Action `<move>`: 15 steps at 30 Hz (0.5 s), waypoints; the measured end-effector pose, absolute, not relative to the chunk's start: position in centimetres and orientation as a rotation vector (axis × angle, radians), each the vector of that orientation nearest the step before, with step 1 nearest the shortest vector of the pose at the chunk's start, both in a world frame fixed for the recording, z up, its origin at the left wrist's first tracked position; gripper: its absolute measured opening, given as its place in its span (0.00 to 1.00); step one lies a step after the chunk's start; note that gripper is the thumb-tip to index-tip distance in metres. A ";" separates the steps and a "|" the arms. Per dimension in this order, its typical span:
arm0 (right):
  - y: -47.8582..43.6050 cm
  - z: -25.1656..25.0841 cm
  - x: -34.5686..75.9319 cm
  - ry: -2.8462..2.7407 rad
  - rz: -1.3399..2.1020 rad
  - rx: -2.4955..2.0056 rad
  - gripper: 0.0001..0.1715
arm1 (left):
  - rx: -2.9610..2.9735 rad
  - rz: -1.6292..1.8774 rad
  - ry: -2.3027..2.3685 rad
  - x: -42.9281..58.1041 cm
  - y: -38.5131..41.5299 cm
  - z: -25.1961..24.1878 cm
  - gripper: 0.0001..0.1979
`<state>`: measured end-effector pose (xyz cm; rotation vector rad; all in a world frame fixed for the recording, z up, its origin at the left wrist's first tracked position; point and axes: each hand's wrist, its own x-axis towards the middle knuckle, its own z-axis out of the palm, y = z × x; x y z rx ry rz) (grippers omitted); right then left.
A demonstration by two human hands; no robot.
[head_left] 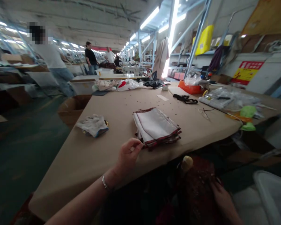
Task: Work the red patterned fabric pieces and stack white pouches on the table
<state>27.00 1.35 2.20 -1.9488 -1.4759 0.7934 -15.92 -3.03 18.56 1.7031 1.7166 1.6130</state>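
A stack of folded white cloth pieces with dark red edging lies on the brown table near its front edge. My left hand rests on the table with its fingertips pinching the near left corner of that stack; a bracelet is on the wrist. My right hand is below the table edge, gripping dark red patterned fabric in my lap. A pale rounded object sticks up just above that fabric.
A crumpled white cloth lies left of the stack. Black straps, scissors, an orange tray, plastic bags and a green object sit at the right. A cardboard box stands left; people stand far back.
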 end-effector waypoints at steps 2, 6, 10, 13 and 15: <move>0.2 -1.2 26.9 -1.499 0.794 -2.006 0.28 | 1.873 1.576 1.694 -15.5 -2.2 18.7 0.06; -0.5 -3.3 26.1 -1.510 0.690 -2.015 0.37 | 2.239 1.344 1.724 -13.8 0.0 19.6 0.07; -0.5 -1.4 24.2 -1.532 0.733 -1.863 0.39 | 2.459 0.850 1.924 -12.0 2.2 20.7 0.08; -1.0 -0.3 22.8 -1.484 0.753 -1.761 0.36 | 2.487 0.635 2.008 -11.1 3.2 21.2 0.08; -1.4 0.0 22.0 -1.473 0.760 -1.694 0.32 | 2.485 0.571 2.043 -10.9 3.5 21.3 0.08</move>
